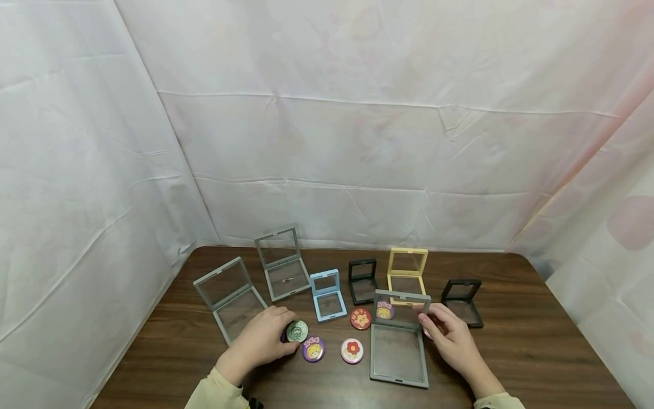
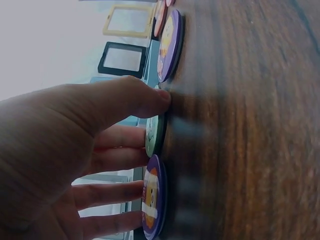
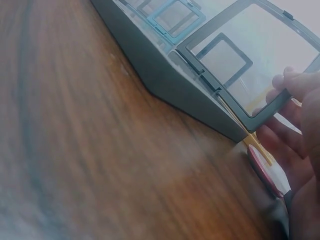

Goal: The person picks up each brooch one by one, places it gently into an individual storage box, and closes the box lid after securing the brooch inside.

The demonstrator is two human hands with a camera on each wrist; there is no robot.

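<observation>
My left hand point(image 1: 263, 339) pinches a round green badge point(image 1: 297, 331) lying on the table, thumb at one edge and fingertips at the other. In the left wrist view, its outer fingers touch a purple-rimmed badge point(image 2: 153, 197), mostly hidden from the head view. Beside the green one lies another purple badge point(image 1: 314, 349) with a yellow bear. My right hand point(image 1: 452, 338) grips the right edge of the raised lid of a large grey display frame point(image 1: 399, 355), thumb in front and fingers behind. A red-edged badge point(image 3: 264, 170) lies under that hand.
A white badge with a red flower point(image 1: 352, 351) and a red badge point(image 1: 360, 318) lie between the hands. Behind them stand open frames: two grey point(image 1: 288, 278), one blue point(image 1: 329, 305), one yellow point(image 1: 407, 283), two black point(image 1: 363, 289). A purple badge point(image 1: 385, 310) shows through the large lid.
</observation>
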